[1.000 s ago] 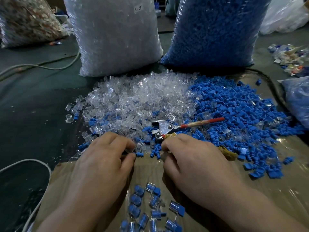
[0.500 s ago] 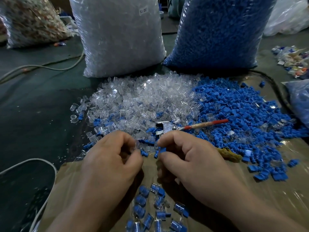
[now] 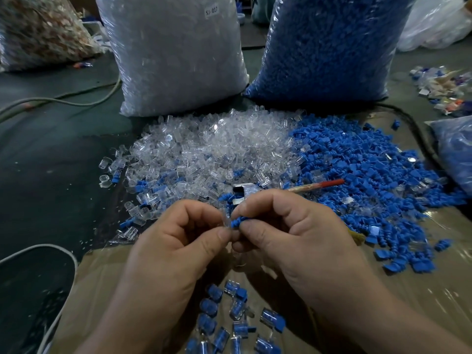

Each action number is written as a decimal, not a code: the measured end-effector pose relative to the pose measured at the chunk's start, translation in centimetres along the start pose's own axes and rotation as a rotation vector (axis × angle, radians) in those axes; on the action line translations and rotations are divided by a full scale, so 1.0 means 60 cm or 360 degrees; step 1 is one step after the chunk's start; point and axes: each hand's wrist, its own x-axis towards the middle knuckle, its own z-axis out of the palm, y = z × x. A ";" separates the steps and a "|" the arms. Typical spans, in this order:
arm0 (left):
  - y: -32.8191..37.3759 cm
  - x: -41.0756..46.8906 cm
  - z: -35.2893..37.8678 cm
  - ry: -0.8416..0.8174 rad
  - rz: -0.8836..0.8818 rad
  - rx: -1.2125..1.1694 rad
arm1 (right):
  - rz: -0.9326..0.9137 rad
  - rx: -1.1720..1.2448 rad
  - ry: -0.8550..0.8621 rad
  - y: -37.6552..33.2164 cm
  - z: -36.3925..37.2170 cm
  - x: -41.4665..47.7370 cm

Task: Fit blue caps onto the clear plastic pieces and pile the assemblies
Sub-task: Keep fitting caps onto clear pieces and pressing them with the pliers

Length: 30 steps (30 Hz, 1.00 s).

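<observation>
My left hand (image 3: 173, 241) pinches a small clear plastic piece (image 3: 225, 221) between thumb and forefinger. My right hand (image 3: 293, 236) pinches a ribbed blue cap (image 3: 237, 223), whose tip points into the clear piece. The two hands meet above the near edge of the loose parts. A heap of clear pieces (image 3: 212, 149) lies beyond them, with a heap of blue caps (image 3: 370, 175) to its right. Several finished assemblies (image 3: 237, 320), clear with blue inside, lie on the cardboard (image 3: 102, 290) below my hands.
Tall bags of clear pieces (image 3: 173, 52) and blue caps (image 3: 324, 44) stand behind the heaps. A metal tool with a red handle (image 3: 316, 185) lies among the parts. Cables (image 3: 63, 100) run across the dark surface at left. Another bag (image 3: 457, 149) sits at the right edge.
Both hands lifted off the heap's edge and came together. My right hand now holds a blue cap against the clear piece in my left.
</observation>
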 end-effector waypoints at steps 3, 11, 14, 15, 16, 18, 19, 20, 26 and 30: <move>0.004 -0.002 0.001 -0.0008 0.0016 0.0006 | -0.0012 -0.0007 0.0010 -0.005 -0.001 -0.003; 0.008 -0.008 0.010 0.0054 0.0173 0.0199 | -0.0137 -0.0134 0.0036 -0.010 -0.004 -0.005; 0.007 -0.008 0.008 0.0090 0.0187 0.0121 | -0.0004 0.0076 -0.0063 -0.006 -0.004 -0.003; 0.008 -0.008 0.007 0.0082 0.0171 0.0117 | 0.0060 0.0170 -0.0108 -0.005 -0.003 -0.002; 0.009 -0.008 0.006 0.0059 0.0147 0.0119 | 0.0104 0.0245 -0.0139 -0.005 -0.003 -0.003; 0.011 -0.009 0.006 -0.0034 0.0106 0.0129 | 0.0074 0.0171 -0.0132 -0.002 -0.005 -0.005; 0.012 -0.010 0.006 -0.0082 0.0100 0.0155 | -0.0051 -0.0093 -0.0075 0.000 -0.007 -0.006; 0.013 -0.011 0.006 -0.0122 0.0093 0.0183 | -0.0231 -0.0438 0.0003 0.001 -0.009 -0.007; 0.010 -0.009 0.003 -0.0141 0.0014 0.0222 | -0.0771 -0.1228 -0.0072 0.004 -0.005 -0.009; 0.001 -0.006 0.005 -0.0100 0.0058 0.0242 | -0.0867 -0.1386 -0.0076 0.000 -0.007 -0.006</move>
